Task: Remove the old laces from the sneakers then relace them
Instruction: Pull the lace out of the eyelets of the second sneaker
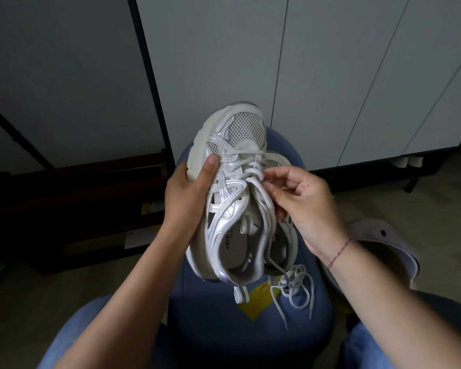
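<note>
A white and silver sneaker (232,166) is held up in front of me, toe pointing away. My left hand (189,193) grips its left side, thumb lying across the upper. At the lace rows, my right hand (301,201) pinches the white lace (253,169) with its fingertips. A second sneaker (285,235) lies mostly hidden behind the first on a blue stool (250,339). Loose lace ends (298,286) trail over the stool's right side.
My knees in blue jeans (91,331) flank the stool. A pale clog-type shoe (389,246) lies on the floor to the right. White cabinet doors (317,75) stand behind, and a dark low shelf (77,203) is at the left.
</note>
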`<act>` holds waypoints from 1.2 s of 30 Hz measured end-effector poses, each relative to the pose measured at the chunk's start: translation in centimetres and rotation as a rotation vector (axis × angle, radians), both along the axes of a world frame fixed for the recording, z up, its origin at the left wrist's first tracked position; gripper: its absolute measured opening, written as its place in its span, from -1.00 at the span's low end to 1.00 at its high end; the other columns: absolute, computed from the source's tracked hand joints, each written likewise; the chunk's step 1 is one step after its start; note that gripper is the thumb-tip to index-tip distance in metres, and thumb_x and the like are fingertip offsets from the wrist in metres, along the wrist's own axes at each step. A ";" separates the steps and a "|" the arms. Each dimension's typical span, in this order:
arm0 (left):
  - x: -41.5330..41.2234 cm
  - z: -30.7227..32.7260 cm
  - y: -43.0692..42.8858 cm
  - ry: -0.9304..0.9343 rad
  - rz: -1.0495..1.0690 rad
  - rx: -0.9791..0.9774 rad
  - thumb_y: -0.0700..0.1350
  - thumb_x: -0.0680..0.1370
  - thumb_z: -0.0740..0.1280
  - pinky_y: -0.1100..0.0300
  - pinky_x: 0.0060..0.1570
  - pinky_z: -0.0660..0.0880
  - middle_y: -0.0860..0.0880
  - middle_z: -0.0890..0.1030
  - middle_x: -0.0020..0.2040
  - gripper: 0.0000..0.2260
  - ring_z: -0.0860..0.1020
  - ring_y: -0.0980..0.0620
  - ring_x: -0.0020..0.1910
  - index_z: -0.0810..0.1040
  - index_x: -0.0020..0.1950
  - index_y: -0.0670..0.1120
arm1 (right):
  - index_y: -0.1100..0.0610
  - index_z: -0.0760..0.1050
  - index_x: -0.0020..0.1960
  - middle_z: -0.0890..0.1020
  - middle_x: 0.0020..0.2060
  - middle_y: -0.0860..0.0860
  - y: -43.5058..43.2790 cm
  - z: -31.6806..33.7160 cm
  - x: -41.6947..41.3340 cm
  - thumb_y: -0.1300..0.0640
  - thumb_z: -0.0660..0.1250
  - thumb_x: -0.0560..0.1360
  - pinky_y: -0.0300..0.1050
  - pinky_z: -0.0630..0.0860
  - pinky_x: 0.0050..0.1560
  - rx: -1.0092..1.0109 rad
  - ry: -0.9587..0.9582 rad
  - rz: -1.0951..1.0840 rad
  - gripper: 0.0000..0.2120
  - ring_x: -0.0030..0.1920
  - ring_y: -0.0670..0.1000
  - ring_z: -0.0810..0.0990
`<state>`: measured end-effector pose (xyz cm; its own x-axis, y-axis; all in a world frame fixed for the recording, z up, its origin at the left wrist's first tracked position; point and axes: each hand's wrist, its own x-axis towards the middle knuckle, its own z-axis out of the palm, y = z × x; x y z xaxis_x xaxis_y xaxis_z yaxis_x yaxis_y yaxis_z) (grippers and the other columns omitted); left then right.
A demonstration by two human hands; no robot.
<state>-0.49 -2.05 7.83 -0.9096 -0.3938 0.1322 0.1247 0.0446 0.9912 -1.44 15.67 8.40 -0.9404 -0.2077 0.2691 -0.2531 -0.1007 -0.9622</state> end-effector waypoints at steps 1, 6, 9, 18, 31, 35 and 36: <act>0.0 0.0 0.1 -0.003 -0.003 -0.007 0.25 0.39 0.40 0.21 0.02 0.59 0.05 0.71 0.04 -0.48 0.67 0.15 -0.01 0.57 0.22 -0.04 | -0.02 0.63 -0.16 0.68 -0.23 -0.04 0.0 -0.2 -0.2 0.06 0.43 0.36 -0.23 0.53 -0.23 0.010 0.015 -0.039 -0.93 -0.26 -0.06 0.60; 0.0 -0.2 0.1 -0.014 -0.007 -0.036 0.28 0.36 0.41 0.09 0.10 0.59 0.06 0.71 0.04 -0.48 0.67 0.13 0.01 0.57 0.19 0.00 | -0.03 0.54 -0.13 0.65 -0.19 -0.09 0.3 -0.9 -0.7 0.14 0.33 0.54 -0.21 0.51 -0.03 0.215 0.142 -0.183 -0.90 -0.12 -0.11 0.60; 0.0 -0.2 -0.1 -0.002 0.015 -0.075 0.26 0.38 0.42 0.14 0.07 0.59 0.08 0.70 0.04 -0.50 0.67 0.16 0.00 0.56 0.21 0.01 | 0.01 0.51 -0.13 0.63 -0.23 -0.05 0.6 -0.7 -1.0 0.15 0.29 0.55 -0.10 0.54 -0.05 0.193 0.152 -0.235 -0.90 -0.18 -0.05 0.59; 0.1 -0.1 0.3 0.005 -0.034 -0.029 0.19 0.41 0.43 0.18 0.01 0.60 0.06 0.71 0.03 -0.53 0.68 0.14 -0.02 0.56 0.22 -0.03 | 0.18 0.36 -0.19 0.45 -0.40 -0.05 1.8 1.7 -1.3 0.25 0.20 0.48 -0.36 0.33 -0.43 -0.426 -0.462 0.245 -0.93 -0.48 -0.16 0.31; -0.2 -0.3 -0.2 -0.032 0.009 -0.032 0.29 0.36 0.40 0.12 0.07 0.60 0.07 0.71 0.02 -0.52 0.68 0.14 -0.02 0.57 0.15 0.04 | 0.16 0.60 0.00 0.65 -0.09 0.07 1.9 0.5 -1.2 0.10 0.46 0.28 -0.21 0.56 -0.01 -0.304 -0.372 0.321 -0.69 -0.06 -0.02 0.61; -0.1 -0.4 -0.2 -0.030 0.014 -0.043 0.29 0.34 0.40 0.16 0.03 0.59 0.07 0.71 0.01 -0.50 0.68 0.15 -0.03 0.58 0.16 0.03 | 0.20 0.59 -0.06 0.67 -0.15 0.02 0.8 -0.2 -1.1 0.15 0.46 0.27 -0.26 0.54 -0.02 -0.176 -0.188 0.057 -0.74 -0.08 -0.07 0.62; -0.1 -0.3 -0.2 -0.027 0.013 -0.045 0.29 0.34 0.40 0.19 0.00 0.59 0.08 0.71 0.01 -0.51 0.68 0.16 -0.03 0.57 0.15 0.04 | 0.19 0.60 -0.10 0.67 -0.17 0.02 0.7 -0.2 -1.0 0.14 0.45 0.29 -0.27 0.53 -0.03 -0.166 -0.167 0.028 -0.78 -0.10 -0.08 0.61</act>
<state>-0.61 -2.24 7.50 -0.9077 -0.4003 0.1254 0.0972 0.0903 0.9912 -2.49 16.39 8.19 -0.9693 -0.2002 0.1427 -0.0864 -0.2660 -0.9601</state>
